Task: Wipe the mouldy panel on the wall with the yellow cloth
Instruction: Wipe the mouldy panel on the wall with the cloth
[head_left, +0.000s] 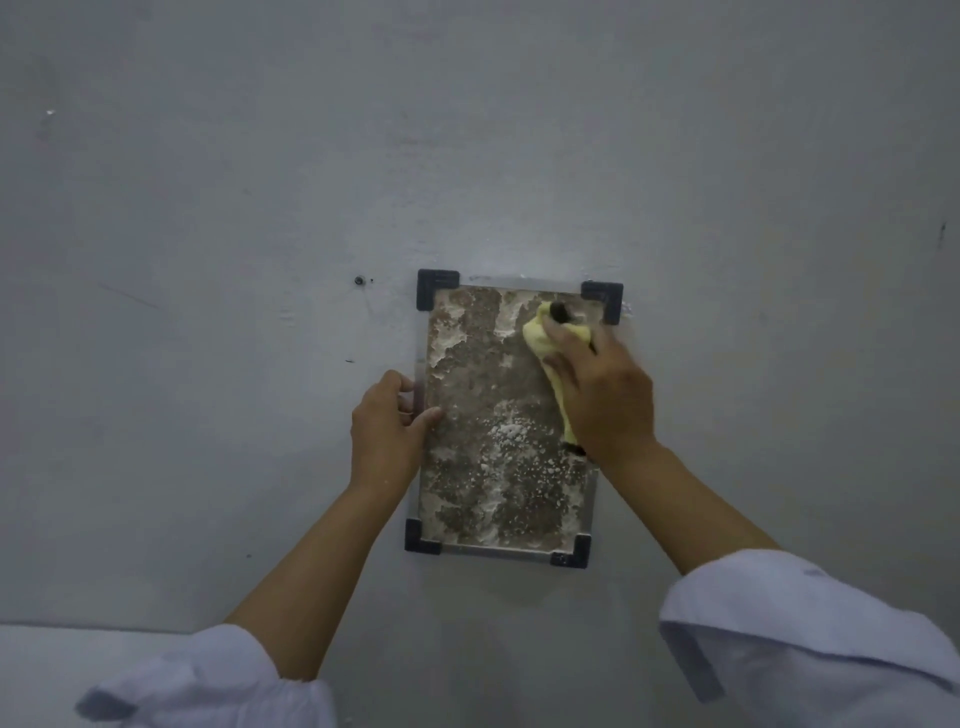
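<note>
pressing yellow cloth (540, 340) on mouldy panel (483, 415), right hand (602, 395) gripping it, left hand (387, 431) pinching panel's edge, grey wall (208, 208)

The scene is dim and flat, with a cool grey-blue cast and no clear light source. The wall (260, 208) looks evenly lit, slightly darker toward the upper left and lower right corners of the frame. Shadows are soft and faint, and nothing glares. The whole picture is soft and somewhat smeared; the right hand (602, 395) in the centre right is motion-blurred, as are the pale sleeves (810, 634) along the bottom edge. Wide-angle stretching shows toward the edges.
</note>
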